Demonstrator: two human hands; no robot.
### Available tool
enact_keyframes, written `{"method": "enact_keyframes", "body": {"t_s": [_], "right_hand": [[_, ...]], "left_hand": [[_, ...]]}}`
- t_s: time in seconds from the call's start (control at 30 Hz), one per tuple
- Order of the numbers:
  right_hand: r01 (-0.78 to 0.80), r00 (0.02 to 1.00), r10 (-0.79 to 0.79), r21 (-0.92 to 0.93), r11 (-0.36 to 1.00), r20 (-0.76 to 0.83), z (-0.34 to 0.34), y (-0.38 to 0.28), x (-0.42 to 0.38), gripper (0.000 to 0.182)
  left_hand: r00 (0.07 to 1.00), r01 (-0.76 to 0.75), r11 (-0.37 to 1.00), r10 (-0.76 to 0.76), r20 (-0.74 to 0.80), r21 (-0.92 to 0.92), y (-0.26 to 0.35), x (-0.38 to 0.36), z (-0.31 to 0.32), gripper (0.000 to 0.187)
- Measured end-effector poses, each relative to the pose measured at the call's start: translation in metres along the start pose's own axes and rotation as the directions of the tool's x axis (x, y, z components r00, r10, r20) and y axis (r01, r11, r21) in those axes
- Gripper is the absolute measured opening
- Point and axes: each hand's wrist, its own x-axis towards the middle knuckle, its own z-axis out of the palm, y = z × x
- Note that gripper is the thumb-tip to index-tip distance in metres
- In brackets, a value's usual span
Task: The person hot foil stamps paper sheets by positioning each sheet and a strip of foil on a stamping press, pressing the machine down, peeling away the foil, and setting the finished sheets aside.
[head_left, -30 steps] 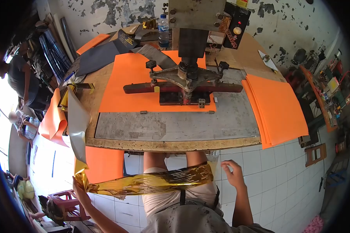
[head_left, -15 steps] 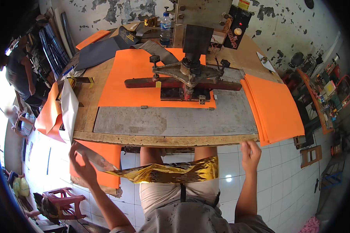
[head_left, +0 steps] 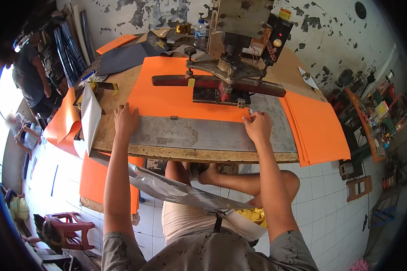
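Note:
An orange sheet [head_left: 163, 90] lies on the grey metal plate [head_left: 167, 133] under a press head [head_left: 230, 70]. Faint small lettering shows near the sheet's front right. My left hand [head_left: 125, 121] grips the front left corner, its fingers bent over the edge. At the front right corner my right hand [head_left: 258, 127] pinches the sheet between thumb and fingers, just beside a small metal stop. A foil strip [head_left: 176, 189] hangs from the table's left side across my lap, mostly silver, with crumpled gold [head_left: 254, 216] at its right end.
A stack of orange sheets [head_left: 319, 131] overhangs the table's right edge. More orange sheets [head_left: 92, 180] are low at the left. A water bottle [head_left: 200, 32] and dark sheets [head_left: 122, 58] stand at the back. Another person [head_left: 31, 74] is at far left.
Both hands have come up from beside my lap to the sheet's front corners. The foil strip has turned mostly silver side up. Lettering now shows on the sheet, and one leg is bent sideways.

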Motion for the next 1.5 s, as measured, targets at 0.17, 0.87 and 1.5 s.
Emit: {"method": "enact_keyframes", "body": {"t_s": [0.17,0.87,1.5], "right_hand": [[-0.221,0.964,0.205,0.08,0.972,0.167,0.01,0.004,0.015,0.032],[-0.269,0.958,0.06,0.809,0.522,0.28,-0.019,0.018,0.004,0.017],[-0.331,0.943,0.15,0.803,0.495,0.297,-0.047,0.041,-0.223,0.019]], "left_hand": [[0.998,0.045,0.999,-0.045,0.053,0.002,-0.005,0.019,0.005,0.053],[0.968,0.069,0.58,-0.235,-0.085,-0.812,-0.006,0.033,-0.036,0.059],[0.919,0.033,0.768,-0.275,-0.283,-0.64,0.036,-0.25,-0.023,0.016]]}}
